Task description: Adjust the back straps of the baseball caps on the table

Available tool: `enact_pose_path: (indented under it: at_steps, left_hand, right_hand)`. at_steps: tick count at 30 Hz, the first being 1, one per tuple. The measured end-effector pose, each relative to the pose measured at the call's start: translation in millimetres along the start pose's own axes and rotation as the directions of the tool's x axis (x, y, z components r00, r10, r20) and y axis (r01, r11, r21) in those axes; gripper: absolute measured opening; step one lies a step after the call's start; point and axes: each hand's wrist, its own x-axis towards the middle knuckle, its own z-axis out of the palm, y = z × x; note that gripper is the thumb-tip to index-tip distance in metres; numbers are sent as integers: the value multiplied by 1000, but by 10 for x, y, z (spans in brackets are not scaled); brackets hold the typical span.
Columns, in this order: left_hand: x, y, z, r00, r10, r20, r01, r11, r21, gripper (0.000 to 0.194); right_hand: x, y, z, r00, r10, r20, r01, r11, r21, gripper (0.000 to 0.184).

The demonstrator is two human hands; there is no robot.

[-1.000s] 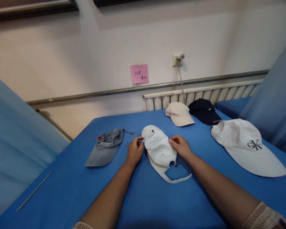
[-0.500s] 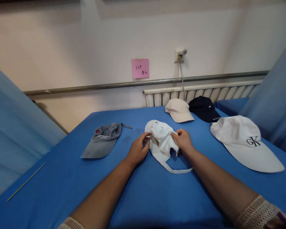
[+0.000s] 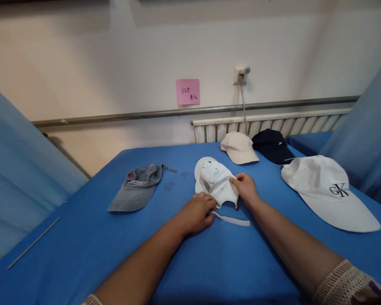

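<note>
A small white cap (image 3: 214, 180) lies crumpled in the middle of the blue table (image 3: 190, 262), with its thin white strap (image 3: 233, 220) trailing toward me. My left hand (image 3: 197, 212) is closed on the strap's near end at the cap's lower left edge. My right hand (image 3: 247, 188) pinches the cap's right side, fingers curled onto the fabric.
A grey cap (image 3: 136, 190) lies to the left. A beige cap (image 3: 239, 148) and a dark navy cap (image 3: 273, 146) sit at the back by a radiator (image 3: 273, 125). A large white cap with black letters (image 3: 327, 188) lies right. A thin stick (image 3: 33, 243) rests near the left edge.
My left hand has moved from the cap's left side down toward me onto the strap. The cap's crown is folded in tighter. My right hand stays on the cap's right side.
</note>
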Motion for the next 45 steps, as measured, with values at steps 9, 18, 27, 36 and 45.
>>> enact_pose_path:
  at_steps: [9, 18, 27, 36, 45]
  left_hand:
    - [-165, -473, -223, 951, -251, -182, 279, 949, 150, 24]
    - [-94, -157, -109, 989, -113, -94, 103, 989, -105, 26]
    - [-33, -174, 6, 989, -139, -40, 135, 987, -92, 12]
    - [-6, -257, 49, 902, -404, -151, 253, 780, -573, 20]
    - [45, -212, 21, 831, -551, -73, 112, 294, -949, 36]
  right_hand:
    - [-111, -123, -8, 991, -129, 27, 129, 992, -8, 17]
    - [-532, -320, 20, 796, -242, 554, 273, 962, 28, 12]
    - [-467, -196, 25, 694, -310, 650, 436, 899, -36, 25]
    - [-580, -292, 46, 681, -351, 643, 496, 867, -51, 26]
    - [-634, -393, 77, 731, -389, 560, 629, 702, -334, 26]
